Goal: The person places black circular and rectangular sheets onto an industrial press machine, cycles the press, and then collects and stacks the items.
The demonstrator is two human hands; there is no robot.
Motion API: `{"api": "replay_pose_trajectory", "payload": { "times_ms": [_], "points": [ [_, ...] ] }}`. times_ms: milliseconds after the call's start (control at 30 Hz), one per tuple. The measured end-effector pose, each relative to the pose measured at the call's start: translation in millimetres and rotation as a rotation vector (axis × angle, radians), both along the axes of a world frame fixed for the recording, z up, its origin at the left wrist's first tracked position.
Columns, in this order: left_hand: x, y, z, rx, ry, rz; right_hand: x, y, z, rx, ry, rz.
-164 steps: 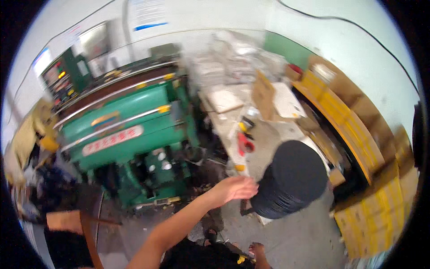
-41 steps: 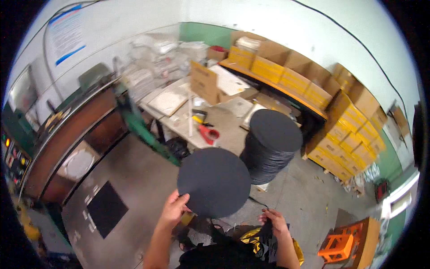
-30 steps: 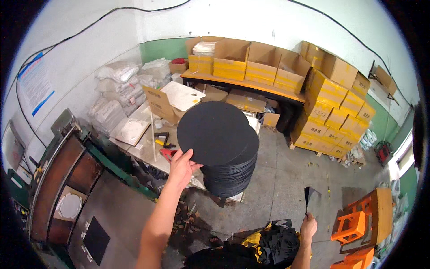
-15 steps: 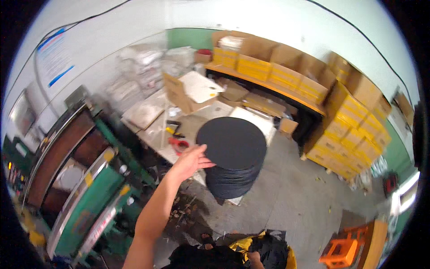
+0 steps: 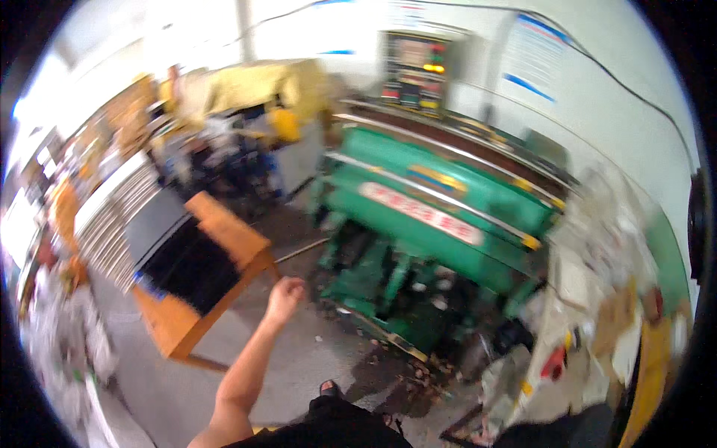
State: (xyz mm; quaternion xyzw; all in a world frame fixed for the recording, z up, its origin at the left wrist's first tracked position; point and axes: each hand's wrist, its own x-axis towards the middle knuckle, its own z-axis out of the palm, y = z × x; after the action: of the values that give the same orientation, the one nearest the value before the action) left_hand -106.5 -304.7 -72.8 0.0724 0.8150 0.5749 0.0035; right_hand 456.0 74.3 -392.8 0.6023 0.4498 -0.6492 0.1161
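Left hand (image 5: 286, 299) half-curled off right corner of wooden table (image 5: 228, 228), grip too blurred to tell; right hand unseen; reach step, likely; next calls for grasping black stack (image 5: 190, 269)

Glossy green metal machine (image 5: 455, 196), wooden table (image 5: 175, 321), matt black sheets (image 5: 190, 265), dull concrete floor (image 5: 295, 362)

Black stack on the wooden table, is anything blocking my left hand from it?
No separate object visibly blocks your left hand from the black stack; only the wooden table's edge shows between them. Blur hides finer detail.
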Motion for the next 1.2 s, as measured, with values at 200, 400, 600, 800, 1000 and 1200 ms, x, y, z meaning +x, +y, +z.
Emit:
{"api": "replay_pose_trajectory", "payload": {
  "times_ms": [200, 400, 600, 800, 1000, 1200],
  "points": [
    [-14, -273, 112, -0.468, 0.445, 1.067, -137, 2, -1, 0.033, -0.048, 0.487],
    [-49, -430, 93, -0.41, 0.19, 1.084, -280, -24, 6, 0.155, 0.172, 0.736],
    [-44, -475, 86, 0.455, 0.086, 1.103, -327, -82, 64, 0.134, 0.243, 0.75],
    [54, -384, 109, 1.031, -0.035, 0.641, -233, -66, 33, 0.113, -0.056, 0.705],
    [18, -425, 118, 0.596, 0.16, 0.834, -193, -45, 41, 0.148, -0.195, 0.689],
    [-49, -255, 139, 0.724, 0.212, 0.635, -333, -68, 184, 0.519, 0.374, 0.591]
  ]
}}
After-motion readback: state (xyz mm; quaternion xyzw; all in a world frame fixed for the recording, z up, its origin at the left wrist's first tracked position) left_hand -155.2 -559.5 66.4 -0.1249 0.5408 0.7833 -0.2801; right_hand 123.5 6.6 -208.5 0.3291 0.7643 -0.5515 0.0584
